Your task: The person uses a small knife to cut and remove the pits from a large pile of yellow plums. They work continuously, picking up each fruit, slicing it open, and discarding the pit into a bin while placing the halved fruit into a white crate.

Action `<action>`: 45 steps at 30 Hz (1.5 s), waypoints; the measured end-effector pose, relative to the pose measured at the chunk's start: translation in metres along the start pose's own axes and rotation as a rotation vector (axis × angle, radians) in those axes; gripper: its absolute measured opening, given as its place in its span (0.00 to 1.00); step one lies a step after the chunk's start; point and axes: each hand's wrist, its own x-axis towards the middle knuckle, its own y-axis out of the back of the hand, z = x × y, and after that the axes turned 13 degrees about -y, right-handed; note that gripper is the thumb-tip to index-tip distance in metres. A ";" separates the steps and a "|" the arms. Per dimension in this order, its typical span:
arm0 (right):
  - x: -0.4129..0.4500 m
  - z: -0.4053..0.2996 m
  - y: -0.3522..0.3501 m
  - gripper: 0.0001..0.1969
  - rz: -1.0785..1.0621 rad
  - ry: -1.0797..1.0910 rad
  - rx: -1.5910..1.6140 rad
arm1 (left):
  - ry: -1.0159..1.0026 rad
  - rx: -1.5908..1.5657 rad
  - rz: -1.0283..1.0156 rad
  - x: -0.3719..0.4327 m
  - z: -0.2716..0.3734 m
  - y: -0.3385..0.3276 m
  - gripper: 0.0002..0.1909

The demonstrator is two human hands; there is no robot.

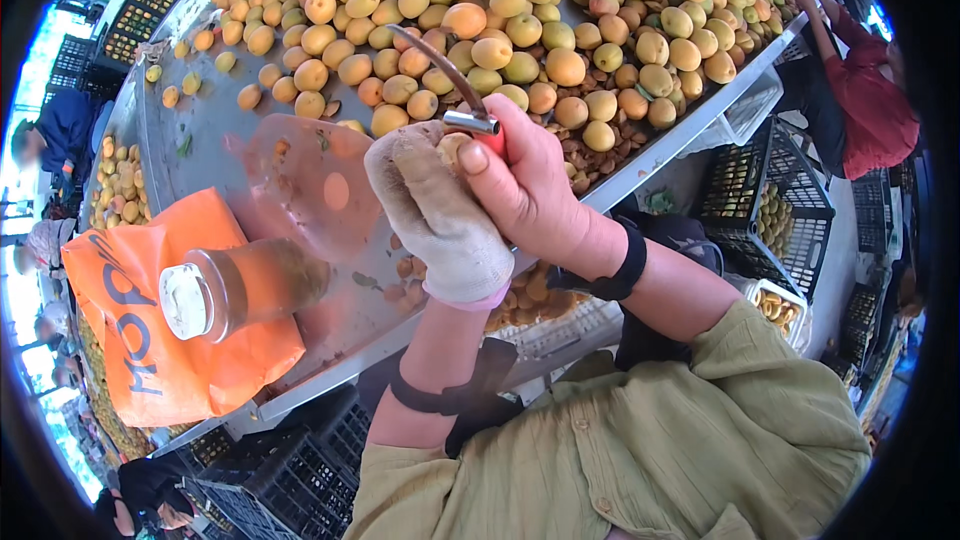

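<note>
My left hand (442, 202), in a pale, soiled knit glove, is closed around an apricot (452, 150), of which only a small part shows between the hands. My right hand (525, 180) is bare and grips the red handle of a knife (491, 136) with a metal collar and a thin curved blade, which points up and to the left over the fruit. The right thumb rests against the apricot, and the two hands touch. Beyond them a large heap of apricots (491, 52) covers much of the metal table (202, 142), with halved pieces (596, 146) near its edge.
On the left, a lidded jar of liquid (262, 281) lies on an orange bag (180, 382), beside a pinkish translucent plastic bag (307, 180). Black crates (765, 199) stand right of the table, others (300, 472) below left. A co-worker in red (870, 97) is at the upper right.
</note>
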 end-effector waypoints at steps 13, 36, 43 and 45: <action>0.004 0.019 -0.006 0.14 -0.150 0.045 0.138 | -0.281 0.145 -0.077 0.007 -0.019 -0.003 0.05; 0.028 0.009 0.017 0.15 -0.141 -0.607 0.842 | 1.146 -1.416 0.205 0.020 -0.038 0.035 0.28; 0.018 0.026 0.001 0.10 0.015 -0.321 0.511 | 1.124 -1.430 0.249 0.009 -0.030 0.024 0.20; 0.016 0.030 0.000 0.08 0.000 -0.299 0.512 | 1.135 -1.459 0.290 0.007 -0.030 0.025 0.19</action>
